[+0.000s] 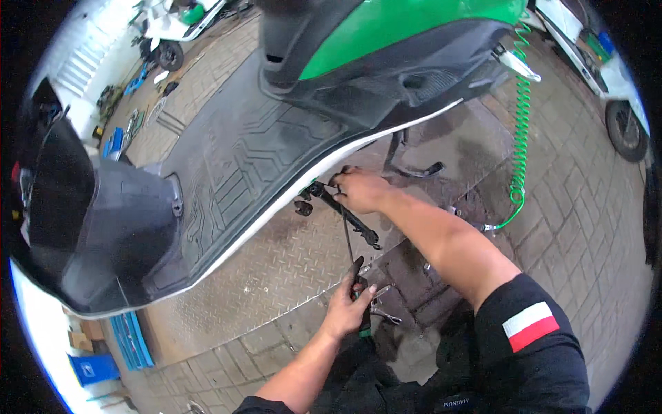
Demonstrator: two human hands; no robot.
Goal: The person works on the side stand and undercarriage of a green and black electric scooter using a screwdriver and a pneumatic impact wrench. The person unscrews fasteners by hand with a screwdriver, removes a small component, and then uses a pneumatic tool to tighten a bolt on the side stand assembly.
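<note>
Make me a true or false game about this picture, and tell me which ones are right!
1. The coiled hose is green. True.
2. The left hand is empty. False: the left hand holds a long thin tool.
3. The right hand is near a black bar by the scooter's white edge. True.
4. The scooter's shiny panel is yellow. False: the shiny panel is green.
5. The sleeve patch is white and red. True.
6. Both hands wear thick gloves. False: both hands are bare.
</note>
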